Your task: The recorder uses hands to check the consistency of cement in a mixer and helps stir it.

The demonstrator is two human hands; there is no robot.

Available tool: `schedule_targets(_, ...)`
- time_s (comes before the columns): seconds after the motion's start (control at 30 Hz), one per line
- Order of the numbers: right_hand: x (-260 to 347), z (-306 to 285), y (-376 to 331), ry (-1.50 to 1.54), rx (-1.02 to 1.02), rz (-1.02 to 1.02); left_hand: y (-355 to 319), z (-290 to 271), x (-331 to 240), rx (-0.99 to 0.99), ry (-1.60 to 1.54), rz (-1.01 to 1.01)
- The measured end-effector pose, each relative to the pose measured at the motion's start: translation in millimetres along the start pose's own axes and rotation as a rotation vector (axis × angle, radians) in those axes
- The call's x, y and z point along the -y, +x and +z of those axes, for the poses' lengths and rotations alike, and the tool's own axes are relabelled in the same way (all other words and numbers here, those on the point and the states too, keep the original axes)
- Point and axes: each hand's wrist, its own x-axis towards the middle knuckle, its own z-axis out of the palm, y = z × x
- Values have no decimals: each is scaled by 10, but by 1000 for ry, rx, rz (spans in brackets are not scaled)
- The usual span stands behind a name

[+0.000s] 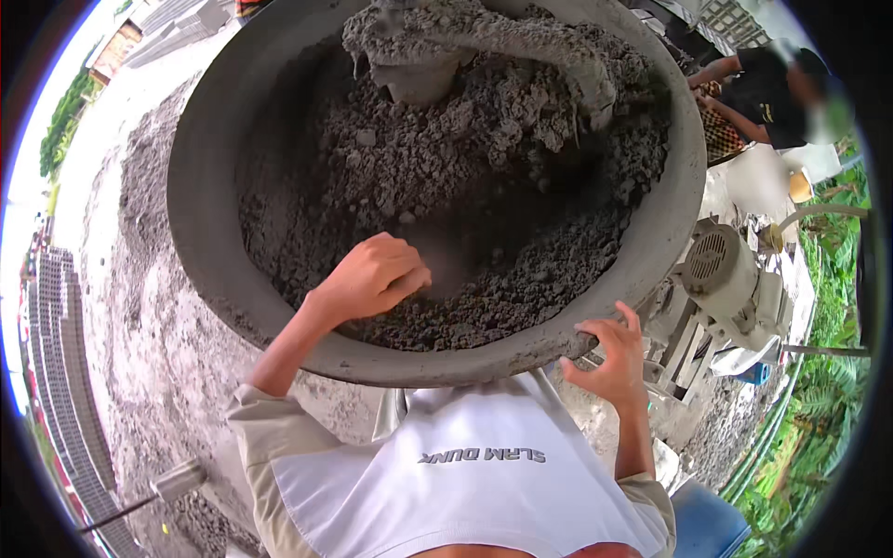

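A large round mixer pan [206, 186] stands in front of me, holding dark grey, crumbly concrete mix [484, 158]. At its far side, a mixing arm [521, 42] is caked with the same mix. My left hand [372, 274] hangs over the near left part of the pan, above the mix, with its fingers curled closed. What it holds, if anything, is hidden; a hazy grey blur shows beside its fingertips. My right hand [609, 358] is at the pan's near right rim, fingers and thumb apart, fingertips touching the edge.
A grey motor [721, 265] on a metal frame stands right of the pan. Another person [763, 98] is at the far right with a checkered cloth or bag. Stacked blocks [70, 344] line the left. A blue container [707, 521] lies at lower right, near green plants [828, 372].
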Motion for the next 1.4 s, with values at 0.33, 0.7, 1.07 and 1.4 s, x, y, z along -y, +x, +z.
schedule_targets(0.33,83,-46,28,-77,54,-106,-193,505,504,300,143,-142)
schedule_targets(0.7,239,80,-44,-288,250,-87,-242,548,725,662,40,-446)
schedule_targets(1.07,75,184,-161,-176,170,9,-269,458,700,715,222,-624)
schedule_targets(1.4,17,195,-175,-160,36,-18,-324,544,848,568,265,-595)
